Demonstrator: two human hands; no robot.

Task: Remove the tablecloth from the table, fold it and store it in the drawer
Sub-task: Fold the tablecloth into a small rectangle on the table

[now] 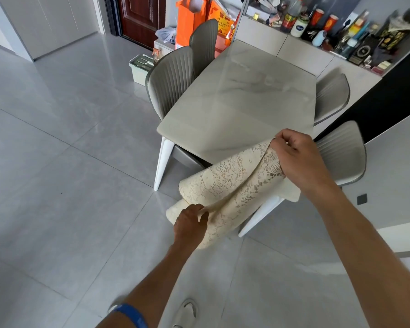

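- Left hand (191, 221) pinches the lace cloth's (230, 185) lower fold.
- Right hand (296, 157) grips its upper edge, beyond the table's (234, 102) near corner.

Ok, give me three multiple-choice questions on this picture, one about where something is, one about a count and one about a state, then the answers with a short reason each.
1. Where is the tablecloth?
A. Spread flat over the table
B. Held in the air by both hands, at the table's near corner
C. Lying on the floor

2. How many grey chairs show around the table?
A. Two
B. Four
C. Six

3. What state is the tablecloth in?
A. Partly folded, hanging in layers
B. Rolled into a tight ball
C. Stretched out in a single layer

Answers
1. B: the left hand pinches its lower edge and the right hand grips its upper end, and the tabletop is bare.
2. B: two stand on the table's left side, two on its right.
3. A: doubled lace layers droop between the hands.
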